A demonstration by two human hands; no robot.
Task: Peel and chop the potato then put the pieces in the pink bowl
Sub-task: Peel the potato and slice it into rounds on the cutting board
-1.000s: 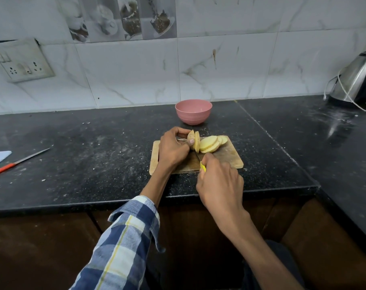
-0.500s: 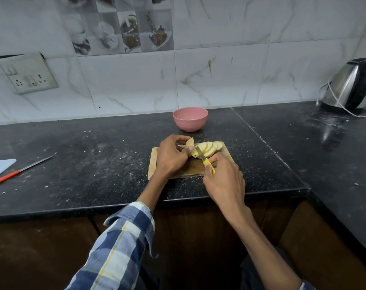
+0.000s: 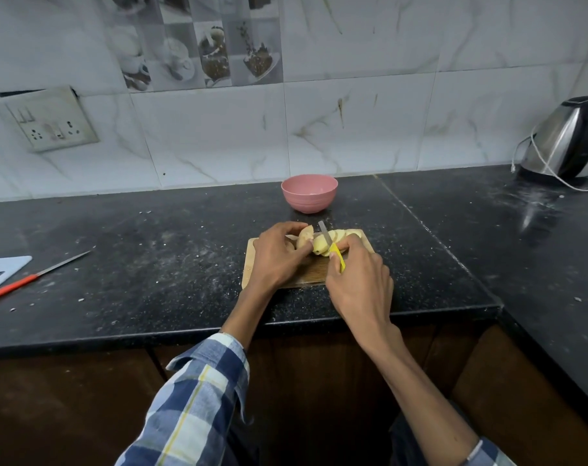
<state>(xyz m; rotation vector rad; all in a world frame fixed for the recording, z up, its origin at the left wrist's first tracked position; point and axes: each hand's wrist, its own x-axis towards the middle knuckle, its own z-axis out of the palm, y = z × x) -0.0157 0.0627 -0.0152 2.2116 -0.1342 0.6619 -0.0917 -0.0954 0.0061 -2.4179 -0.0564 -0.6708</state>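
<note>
Near the front edge of the black speckled stone worktop [image 3: 151,264], a right hand [image 3: 358,284] grips a yellow-handled knife [image 3: 331,247], blade among pale potato slices [image 3: 339,235] on a small wooden chopping board [image 3: 302,275]. The left hand [image 3: 274,260] pinches the uncut potato end [image 3: 305,237]. Farther back stands the round pink bowl [image 3: 309,193], toward the wall.

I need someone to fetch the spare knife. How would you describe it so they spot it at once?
On the black counter, look far left of the wooden cutting board. The spare knife lies beside a pale blue board; its handle is orange-red, not yellow like the one in use.
</note>
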